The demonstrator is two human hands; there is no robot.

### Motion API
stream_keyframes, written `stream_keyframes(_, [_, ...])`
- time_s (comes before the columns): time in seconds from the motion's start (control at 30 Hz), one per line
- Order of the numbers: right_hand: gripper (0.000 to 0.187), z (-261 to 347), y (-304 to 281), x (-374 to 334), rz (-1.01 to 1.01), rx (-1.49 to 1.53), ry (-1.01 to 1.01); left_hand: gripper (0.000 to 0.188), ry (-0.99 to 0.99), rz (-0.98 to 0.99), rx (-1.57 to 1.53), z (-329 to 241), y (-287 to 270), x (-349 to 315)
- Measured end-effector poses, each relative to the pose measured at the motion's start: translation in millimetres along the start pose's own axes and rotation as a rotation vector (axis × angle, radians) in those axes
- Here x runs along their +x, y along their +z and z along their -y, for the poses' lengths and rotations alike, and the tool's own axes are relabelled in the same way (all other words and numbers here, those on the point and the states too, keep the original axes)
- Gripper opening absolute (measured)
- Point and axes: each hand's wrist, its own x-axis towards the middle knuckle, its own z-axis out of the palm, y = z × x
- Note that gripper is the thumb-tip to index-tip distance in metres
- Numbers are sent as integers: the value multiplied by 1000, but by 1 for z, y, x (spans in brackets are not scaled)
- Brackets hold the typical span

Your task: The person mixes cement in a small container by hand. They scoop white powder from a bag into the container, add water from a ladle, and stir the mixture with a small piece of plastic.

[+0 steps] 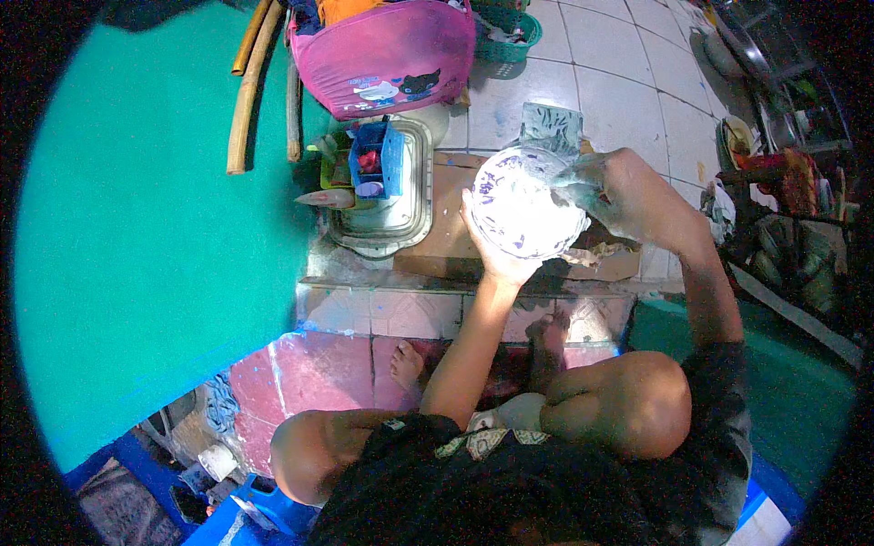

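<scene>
The left hand (496,259) cups a round white bowl (523,205) from beneath, fingers spread up its near side and closed on it. The right hand (612,187) comes in over the bowl's far-right rim with something pale and clear pinched in its fingers — probably a bag or a cloth, though the view is too blurred to be sure. To do this well, I judge the left hand should keep the bowl level and braced while the right works the inside in steady strokes, so nothing tips onto the cardboard (451,232) below. The bowl is white inside, flecked with purple streaks and smears, its rim thin and pale.
</scene>
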Motion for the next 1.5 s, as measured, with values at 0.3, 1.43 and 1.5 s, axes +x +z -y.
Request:
stream_keyframes(0.3, [21,7,-2,-10,-121,-78,85,77,-35,39,-82,1,1,1])
stream_keyframes(1.43, [34,-27,68,16,67,-147,148,76,1179,353,-193,-136,146,-405])
stream_keyframes(1.5, [34,2,84,24,71,-200,140,78,1295,301,-166,-164,132,-464])
